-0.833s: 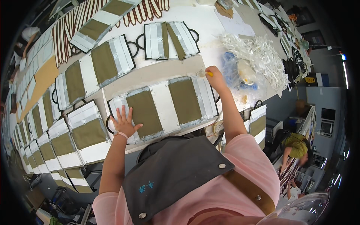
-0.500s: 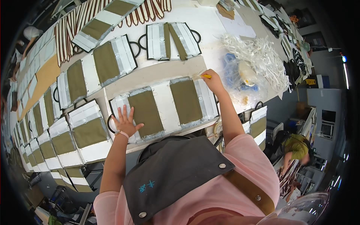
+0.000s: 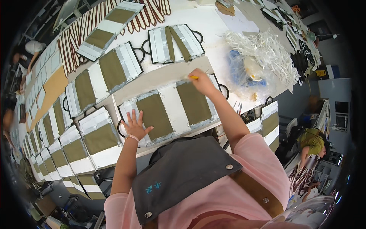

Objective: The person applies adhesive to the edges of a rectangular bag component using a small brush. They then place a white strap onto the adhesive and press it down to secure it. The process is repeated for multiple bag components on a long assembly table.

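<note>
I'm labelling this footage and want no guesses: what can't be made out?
All in the head view:
- Yellow-handled tool: tip blurred; part of the handle hidden by the right grip.
- Panel: part of its right end hidden behind the right forearm.
- Blue item: partly covered by clear plastic and white strips; kind unclear.

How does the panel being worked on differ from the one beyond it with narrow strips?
The near panel has broad olive patches; the far panel has narrow olive strips. The near panel's patches run roughly parallel; the far panel's strips splay apart. The near panel looks longer than the far panel. Both have black loops.
</note>
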Motion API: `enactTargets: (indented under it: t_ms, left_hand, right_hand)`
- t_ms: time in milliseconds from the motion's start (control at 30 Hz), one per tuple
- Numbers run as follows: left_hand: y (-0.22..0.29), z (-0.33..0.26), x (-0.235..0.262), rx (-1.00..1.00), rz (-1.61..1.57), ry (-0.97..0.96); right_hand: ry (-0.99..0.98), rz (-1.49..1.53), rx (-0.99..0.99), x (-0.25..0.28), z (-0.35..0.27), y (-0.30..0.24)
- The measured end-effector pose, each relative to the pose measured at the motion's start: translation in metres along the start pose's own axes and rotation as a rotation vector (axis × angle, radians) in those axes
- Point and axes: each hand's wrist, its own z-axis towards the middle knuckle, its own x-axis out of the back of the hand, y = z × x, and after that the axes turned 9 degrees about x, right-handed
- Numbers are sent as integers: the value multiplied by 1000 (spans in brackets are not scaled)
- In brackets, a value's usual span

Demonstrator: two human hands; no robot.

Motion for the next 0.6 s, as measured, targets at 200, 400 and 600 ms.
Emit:
enactTargets:
  t_ms: [200, 400, 600]
  left_hand:
    - [-3, 4, -16, -26, -1, 133]
    - [-19, -4, -39, -147, -341, 592]
    - [-45, -14, -31, 208, -259, 771]
  right_hand:
    - [81, -214, -196, 20, -27, 15]
    - [780, 458, -511, 129, -85, 23]
    - [1274, 1360, -684, 195, -161, 41]
